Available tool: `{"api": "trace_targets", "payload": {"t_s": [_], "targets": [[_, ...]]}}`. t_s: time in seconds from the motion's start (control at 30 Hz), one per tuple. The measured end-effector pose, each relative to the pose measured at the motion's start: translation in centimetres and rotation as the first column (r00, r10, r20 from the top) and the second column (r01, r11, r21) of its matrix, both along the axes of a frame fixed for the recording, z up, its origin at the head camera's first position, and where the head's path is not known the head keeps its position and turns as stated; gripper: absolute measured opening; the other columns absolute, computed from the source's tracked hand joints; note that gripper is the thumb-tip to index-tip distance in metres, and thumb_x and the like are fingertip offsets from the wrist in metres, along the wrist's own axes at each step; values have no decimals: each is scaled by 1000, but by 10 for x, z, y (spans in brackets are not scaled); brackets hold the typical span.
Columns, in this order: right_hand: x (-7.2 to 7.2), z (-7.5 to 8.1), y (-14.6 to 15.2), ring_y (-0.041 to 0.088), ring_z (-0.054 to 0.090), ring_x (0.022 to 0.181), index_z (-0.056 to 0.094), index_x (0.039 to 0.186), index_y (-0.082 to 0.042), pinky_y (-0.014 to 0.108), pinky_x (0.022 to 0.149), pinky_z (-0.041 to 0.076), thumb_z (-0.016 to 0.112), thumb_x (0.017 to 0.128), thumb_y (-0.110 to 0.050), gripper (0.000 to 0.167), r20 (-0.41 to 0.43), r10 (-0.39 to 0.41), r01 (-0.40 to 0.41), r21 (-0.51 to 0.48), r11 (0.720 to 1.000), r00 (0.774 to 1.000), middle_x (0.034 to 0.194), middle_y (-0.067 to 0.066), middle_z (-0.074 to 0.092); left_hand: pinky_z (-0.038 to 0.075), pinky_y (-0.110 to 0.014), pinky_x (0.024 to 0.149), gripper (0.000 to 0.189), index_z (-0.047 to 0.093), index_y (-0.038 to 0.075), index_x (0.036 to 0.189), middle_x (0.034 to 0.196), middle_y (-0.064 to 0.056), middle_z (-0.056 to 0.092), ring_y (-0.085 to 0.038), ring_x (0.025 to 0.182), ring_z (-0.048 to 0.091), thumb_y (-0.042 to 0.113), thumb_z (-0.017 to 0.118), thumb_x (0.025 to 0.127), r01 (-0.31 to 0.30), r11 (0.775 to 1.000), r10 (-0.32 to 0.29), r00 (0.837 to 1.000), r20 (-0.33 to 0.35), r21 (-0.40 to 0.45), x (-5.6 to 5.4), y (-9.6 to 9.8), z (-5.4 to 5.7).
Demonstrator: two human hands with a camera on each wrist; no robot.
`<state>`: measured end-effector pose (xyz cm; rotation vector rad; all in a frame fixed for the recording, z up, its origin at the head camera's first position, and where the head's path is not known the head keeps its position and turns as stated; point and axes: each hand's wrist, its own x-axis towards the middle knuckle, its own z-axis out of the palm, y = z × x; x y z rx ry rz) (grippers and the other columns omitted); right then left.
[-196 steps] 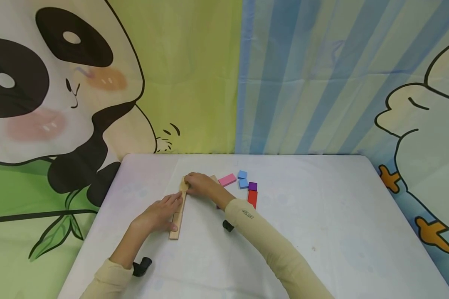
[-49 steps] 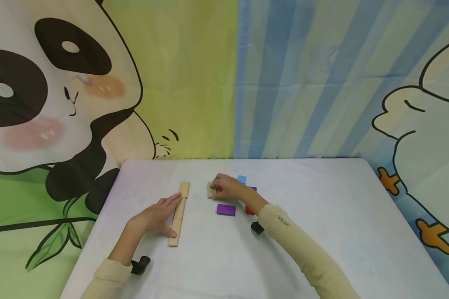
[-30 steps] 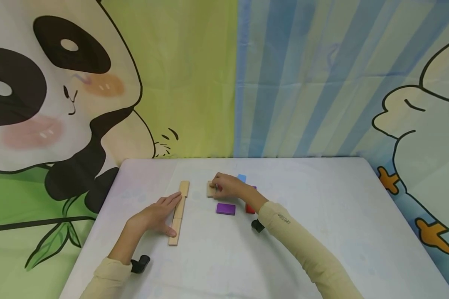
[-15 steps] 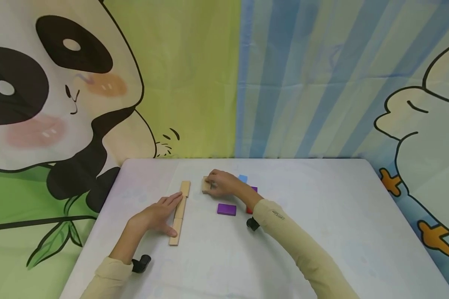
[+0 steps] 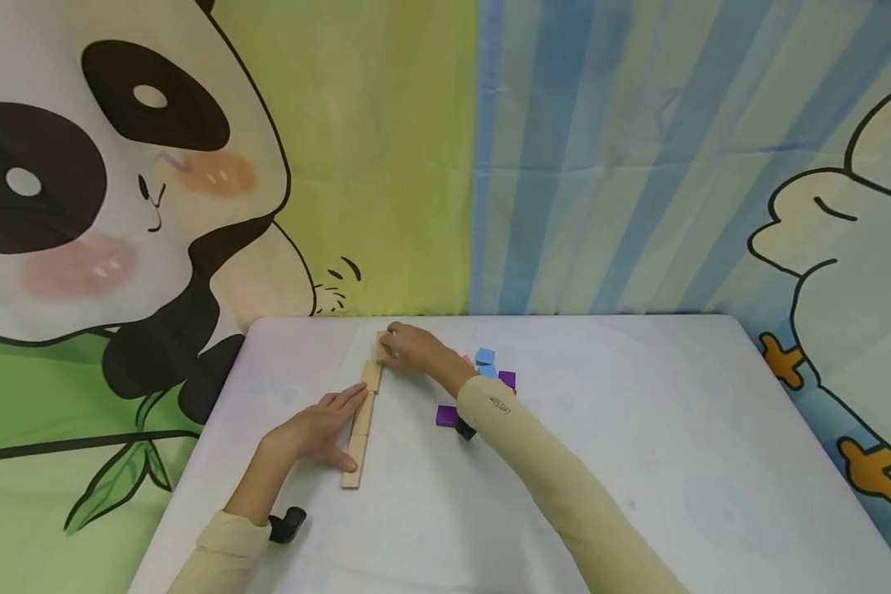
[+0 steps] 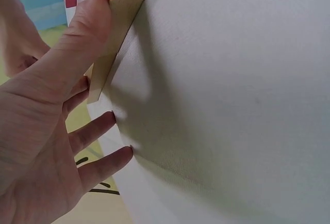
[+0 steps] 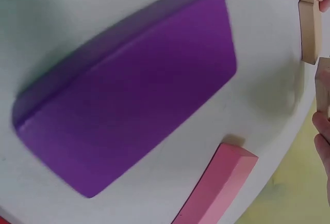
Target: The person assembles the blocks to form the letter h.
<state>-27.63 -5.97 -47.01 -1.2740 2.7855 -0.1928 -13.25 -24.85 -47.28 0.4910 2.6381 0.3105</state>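
Note:
Several plain wooden blocks [image 5: 363, 414] lie end to end in a narrow row on the white table [image 5: 638, 462]. My left hand [image 5: 314, 431] rests along the row's left side, fingers stretched out, thumb near the close end. In the left wrist view the thumb lies against the wooden row [image 6: 124, 15], two fingers spread past its far end. My right hand [image 5: 418, 350] pinches another wooden block [image 5: 381, 346] just beyond the far end of the row. The right wrist view shows fingertips on this held block [image 7: 322, 87], with a small gap to the row.
Right of the row lie a large purple block [image 5: 446, 416] and a pink block [image 7: 216, 185]. Two blue blocks [image 5: 485, 356] and a smaller purple one [image 5: 508, 379] sit farther back, by a mostly hidden red block. A patterned curtain [image 5: 386, 165] hangs behind the table.
My right hand has taken the wooden block from beside the coloured blocks and carried it left and away to the row's far end. My left hand has stayed at the row.

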Motion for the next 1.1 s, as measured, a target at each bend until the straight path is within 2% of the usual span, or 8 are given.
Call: {"api": "trace_targets", "payload": {"t_s": [0.1, 0.17, 0.43, 0.6, 0.83, 0.93, 1.1], "targets": [[-6, -1, -5, 20, 63, 106, 62, 93, -10, 32, 91, 52, 61, 95, -37, 27, -5, -15, 15, 14, 1000, 1000, 125, 11, 60, 39, -56, 107, 121, 18, 4, 154, 164, -9, 14, -37, 143, 29, 52, 82, 64, 7, 1000, -7, 1000, -10, -7, -1, 0, -1], [-8, -2, -8, 22, 62, 108, 62, 94, -10, 33, 94, 52, 61, 95, -37, 27, 16, -17, 17, 0, 1000, 1000, 128, 12, 59, 39, -56, 107, 121, 18, 4, 155, 164, -8, 14, -37, 143, 29, 51, 83, 64, 3, 1000, -3, 1000, -9, -13, -2, 0, -2], [-10, -6, -19, 19, 60, 110, 63, 111, -11, 31, 97, 49, 60, 96, -34, 27, 126, -56, 54, 26, 998, 990, 131, 10, 57, 36, -59, 108, 121, 16, 6, 155, 164, -7, 11, -37, 145, 25, 52, 81, 64, -6, 1000, 6, 1000, 19, -19, -2, 0, -5], [-9, -10, -22, 15, 59, 105, 62, 118, -12, 28, 94, 50, 58, 98, -27, 25, 129, -58, 51, 57, 997, 990, 128, 8, 58, 37, -59, 107, 122, 16, 6, 155, 164, -7, 12, -37, 144, 26, 54, 81, 64, 1, 1000, -1, 1000, 11, -21, -1, 0, -5], [-11, -15, -23, 13, 56, 98, 61, 119, -13, 27, 90, 49, 55, 99, -27, 25, 127, -38, 30, 62, 998, 991, 120, 6, 60, 39, -58, 106, 121, 18, 6, 155, 164, -7, 14, -37, 142, 30, 53, 81, 63, 6, 1000, -6, 1000, -12, -23, -2, -1, -4], [-11, -16, -22, 15, 58, 102, 62, 118, -12, 28, 92, 49, 54, 100, -27, 25, 133, -14, 7, 55, 998, 991, 122, 7, 60, 39, -58, 106, 121, 17, 6, 155, 164, -7, 13, -36, 143, 29, 53, 81, 63, 3, 1000, -3, 1000, -3, -27, -2, -1, -4], [-12, -17, -21, 18, 58, 117, 64, 122, -11, 30, 102, 47, 53, 100, -25, 28, 154, 12, -19, 48, 999, 988, 130, 9, 59, 40, -57, 105, 121, 16, 6, 155, 164, -7, 12, -36, 143, 29, 53, 81, 64, 5, 1000, -5, 1000, 2, -27, -2, -1, -4]]}}
